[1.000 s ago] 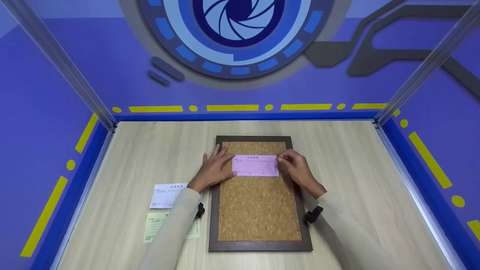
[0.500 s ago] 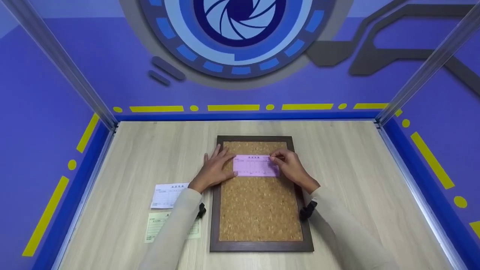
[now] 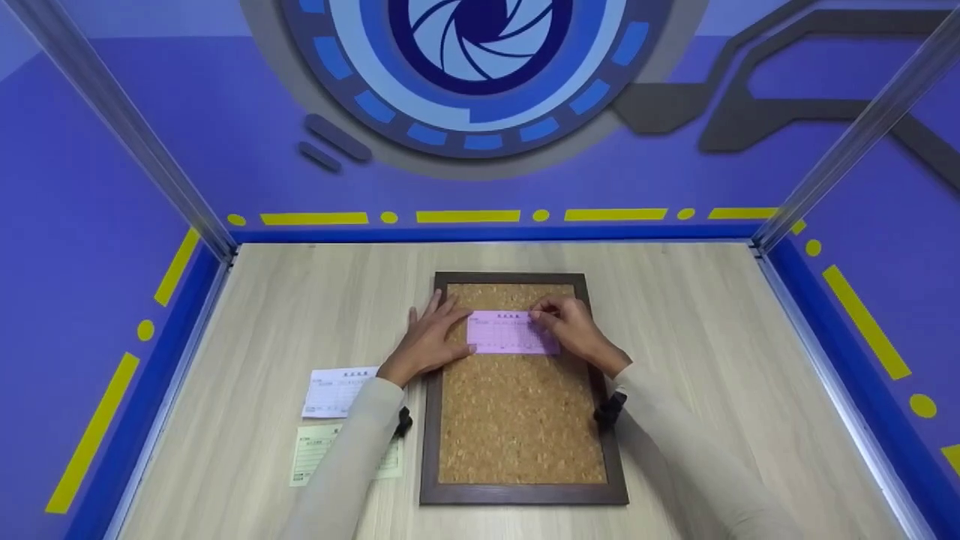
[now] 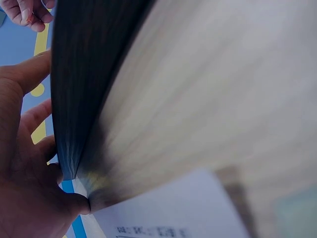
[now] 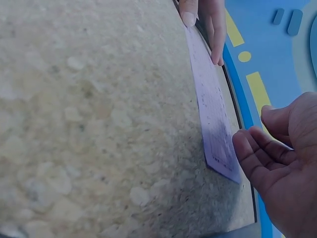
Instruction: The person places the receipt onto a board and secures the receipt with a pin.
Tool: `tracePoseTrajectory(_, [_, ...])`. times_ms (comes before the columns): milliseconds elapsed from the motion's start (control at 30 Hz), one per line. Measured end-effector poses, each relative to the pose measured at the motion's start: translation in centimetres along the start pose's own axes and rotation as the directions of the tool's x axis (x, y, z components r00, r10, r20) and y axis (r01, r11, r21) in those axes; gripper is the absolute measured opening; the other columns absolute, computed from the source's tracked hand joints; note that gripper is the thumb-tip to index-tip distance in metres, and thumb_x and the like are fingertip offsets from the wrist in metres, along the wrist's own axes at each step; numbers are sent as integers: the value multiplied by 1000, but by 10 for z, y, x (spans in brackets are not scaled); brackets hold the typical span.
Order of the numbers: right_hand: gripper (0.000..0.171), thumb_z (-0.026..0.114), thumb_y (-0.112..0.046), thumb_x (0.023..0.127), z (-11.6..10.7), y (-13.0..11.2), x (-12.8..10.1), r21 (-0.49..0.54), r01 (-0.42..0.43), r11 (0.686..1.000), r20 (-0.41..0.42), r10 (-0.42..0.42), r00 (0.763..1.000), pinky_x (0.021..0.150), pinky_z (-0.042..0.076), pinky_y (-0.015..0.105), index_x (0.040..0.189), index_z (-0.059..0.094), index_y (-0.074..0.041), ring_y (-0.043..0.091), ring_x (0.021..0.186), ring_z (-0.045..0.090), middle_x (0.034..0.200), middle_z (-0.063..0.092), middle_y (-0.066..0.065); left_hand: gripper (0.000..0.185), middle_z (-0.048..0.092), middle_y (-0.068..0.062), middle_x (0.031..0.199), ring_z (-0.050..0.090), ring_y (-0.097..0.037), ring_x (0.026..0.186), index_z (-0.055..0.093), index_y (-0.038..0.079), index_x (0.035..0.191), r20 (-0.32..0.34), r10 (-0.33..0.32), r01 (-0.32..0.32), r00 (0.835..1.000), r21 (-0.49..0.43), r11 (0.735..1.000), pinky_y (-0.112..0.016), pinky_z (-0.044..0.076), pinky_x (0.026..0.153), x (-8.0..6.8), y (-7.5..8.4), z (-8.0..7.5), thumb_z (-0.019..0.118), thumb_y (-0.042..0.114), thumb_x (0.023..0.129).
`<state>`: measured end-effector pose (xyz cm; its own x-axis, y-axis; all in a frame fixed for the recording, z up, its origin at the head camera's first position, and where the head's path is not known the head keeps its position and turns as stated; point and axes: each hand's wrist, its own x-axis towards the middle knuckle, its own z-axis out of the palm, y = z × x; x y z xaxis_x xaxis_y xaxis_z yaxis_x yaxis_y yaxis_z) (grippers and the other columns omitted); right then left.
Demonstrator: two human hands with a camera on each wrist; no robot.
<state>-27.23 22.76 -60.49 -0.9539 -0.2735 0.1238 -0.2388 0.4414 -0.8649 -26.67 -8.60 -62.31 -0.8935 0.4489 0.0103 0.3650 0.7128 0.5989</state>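
One cork board point(image 3: 521, 420), dark frame, mid table point(image 3: 712, 337); one pink slip point(image 3: 502, 334) lies near its far edge. Left hand point(image 3: 429, 339) flat, fingers straight, pressing slip's left end; right hand point(image 3: 574, 330) fingers curled (pinching something? cannot tell). Two more slips at table's left: white slip point(image 3: 337, 390), green slip point(image 3: 315, 452). Blue walls.

We see a pink slip point(image 5: 214, 124) lying flat on the cork board point(image 5: 99, 124). Our right hand point(image 5: 285, 168) hovers at its near end, fingers point(image 5: 250, 158) curled and just above the paper. Our left hand's fingertips point(image 5: 205, 25) press its far end.
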Motion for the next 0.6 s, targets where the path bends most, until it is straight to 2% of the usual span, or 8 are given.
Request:
tracePoseTrajectory(400, [12, 67, 2, 106, 6, -6, 12, -15, 11, 1000, 64, -10, 998, 80, 52, 28, 104, 76, 10, 19, 89, 64, 98, 76, 17, 73, 32, -16, 179, 10, -40, 170, 58, 18, 160, 2, -2, 2, 1000, 17, 1000, -80, 5, 127, 1, 0, 0, 82, 44, 97])
tracePoseTrajectory(600, [11, 67, 1, 106, 10, -7, 18, -49, 6, 999, 72, -3, 997, 83, 51, 29, 101, 77, 5, 18, 92, 63, 100, 76, 14, 73, 31, -16, 179, 10, -40, 170, 58, 18, 160, 6, -8, 8, 1000, 18, 1000, -80, 5, 127, 1, 0, -1, 83, 43, 96])
